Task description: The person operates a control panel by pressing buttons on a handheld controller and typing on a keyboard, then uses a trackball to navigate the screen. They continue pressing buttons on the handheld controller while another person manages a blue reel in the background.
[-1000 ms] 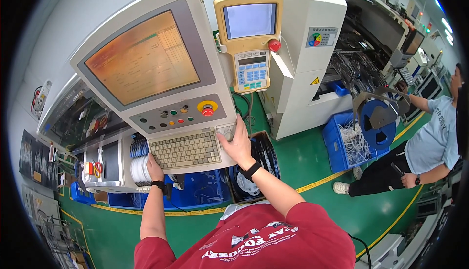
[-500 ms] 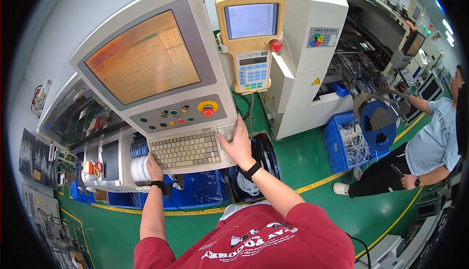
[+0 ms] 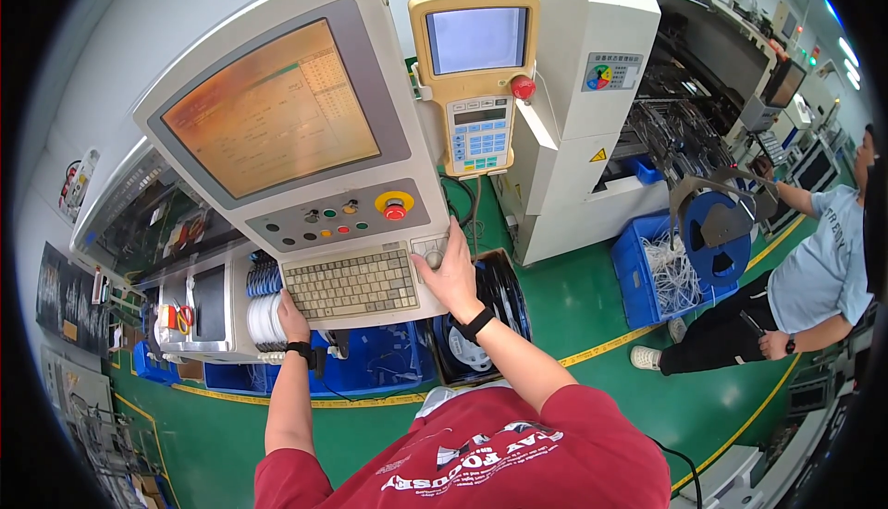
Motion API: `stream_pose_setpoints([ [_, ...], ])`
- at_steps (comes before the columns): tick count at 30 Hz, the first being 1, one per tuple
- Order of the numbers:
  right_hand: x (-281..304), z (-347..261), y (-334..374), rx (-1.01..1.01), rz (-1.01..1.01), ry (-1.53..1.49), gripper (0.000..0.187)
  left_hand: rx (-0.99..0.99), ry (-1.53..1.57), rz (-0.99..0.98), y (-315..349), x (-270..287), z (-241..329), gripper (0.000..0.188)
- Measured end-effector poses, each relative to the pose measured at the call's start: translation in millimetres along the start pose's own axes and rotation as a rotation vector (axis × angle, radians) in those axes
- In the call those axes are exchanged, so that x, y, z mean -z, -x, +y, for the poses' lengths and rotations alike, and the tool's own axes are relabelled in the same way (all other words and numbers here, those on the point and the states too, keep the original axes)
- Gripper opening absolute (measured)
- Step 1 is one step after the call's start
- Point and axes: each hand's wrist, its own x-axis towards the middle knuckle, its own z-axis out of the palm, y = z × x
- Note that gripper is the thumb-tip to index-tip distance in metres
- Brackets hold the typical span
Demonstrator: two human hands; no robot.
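Observation:
A white machine console holds a lit orange screen point(image 3: 273, 107) above a row of buttons with a red emergency stop point(image 3: 395, 210). Below these, a beige keyboard point(image 3: 350, 284) is set into a sloping panel point(image 3: 428, 304). My right hand point(image 3: 451, 276) lies over a trackball point(image 3: 434, 258) at the keyboard's right, its fingers stretched along the panel's right edge. At the panel's left edge, my left hand point(image 3: 294, 322) is closed around the side next to the keyboard; most of its fingers are hidden.
Right of the console hangs a yellowish handheld terminal point(image 3: 476, 79) with its own red stop button. A box of reels point(image 3: 504, 324) stands below. Farther right, a blue crate point(image 3: 638, 273) holds white strips. A co-worker point(image 3: 814, 269) stands near a blue reel point(image 3: 717, 236).

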Motion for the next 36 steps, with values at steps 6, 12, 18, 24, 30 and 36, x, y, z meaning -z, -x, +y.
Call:
stream_pose_setpoints([
  [6, -0.1, 0.3, -0.8, -0.008, 0.010, -0.013, 0.090, 0.003, -0.014, 0.012, -0.1, -1.2, 0.6, 0.057],
  [12, 1.0, -2.8, -0.7, -0.021, -0.009, -0.001, 0.090, -0.006, -0.022, 0.005, 0.2, 0.0, 0.4, 0.057],
  [18, 0.3, -1.6, -0.2, -0.003, 0.008, 0.003, 0.090, 0.002, -0.003, -0.001, -0.9, 0.6, -1.0, 0.056],
  [24, -0.7, -0.6, -0.1, 0.002, -0.003, 0.014, 0.090, 0.006, -0.003, -0.011, -1.7, 0.9, -1.5, 0.056],
  [30, -0.4, 2.4, -0.6, -0.010, 0.005, -0.012, 0.092, 0.010, -0.014, -0.004, -0.3, -1.0, 1.4, 0.056],
  [36, -0.4, 0.4, 0.0, 0.001, 0.006, -0.009, 0.090, 0.008, 0.006, 0.002, -0.6, -1.0, 0.8, 0.056],
])
